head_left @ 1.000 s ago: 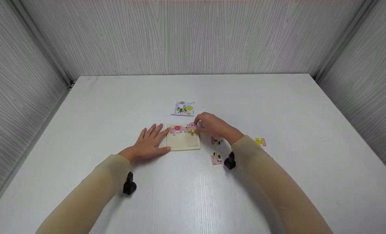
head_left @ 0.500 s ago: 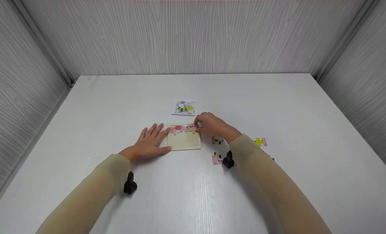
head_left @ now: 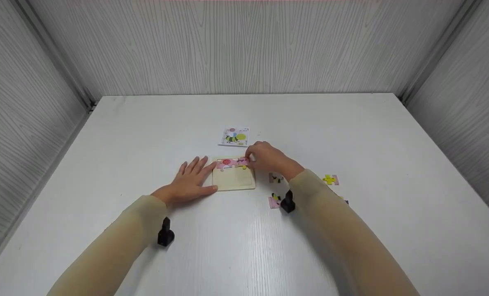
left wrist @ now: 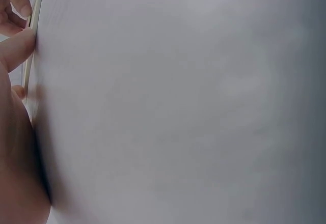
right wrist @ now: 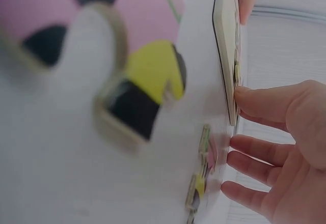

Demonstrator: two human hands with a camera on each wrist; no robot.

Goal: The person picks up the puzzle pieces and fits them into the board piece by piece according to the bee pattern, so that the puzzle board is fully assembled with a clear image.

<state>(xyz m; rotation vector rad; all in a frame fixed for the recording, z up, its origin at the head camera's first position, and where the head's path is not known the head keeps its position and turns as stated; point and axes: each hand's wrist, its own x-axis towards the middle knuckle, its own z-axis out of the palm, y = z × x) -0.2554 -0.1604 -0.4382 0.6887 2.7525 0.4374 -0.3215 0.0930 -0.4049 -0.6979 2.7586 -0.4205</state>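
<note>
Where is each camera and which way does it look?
Head: on the head, facing forward and down at the puzzle board and pieces; both sleeves, the left grip and right grip show.
Left wrist: on that wrist, facing mostly tabletop; left grip at the left edge, right grip above.
Right wrist: on that wrist, facing past a close, blurry piece toward the board; right grip at right, left grip partly at top.
Both wrist views share the board and grips.

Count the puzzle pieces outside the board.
4 visible: far piece and near piece right of the board, yellow piece past the right sleeve, another piece partly behind it. More may be hidden.
</note>
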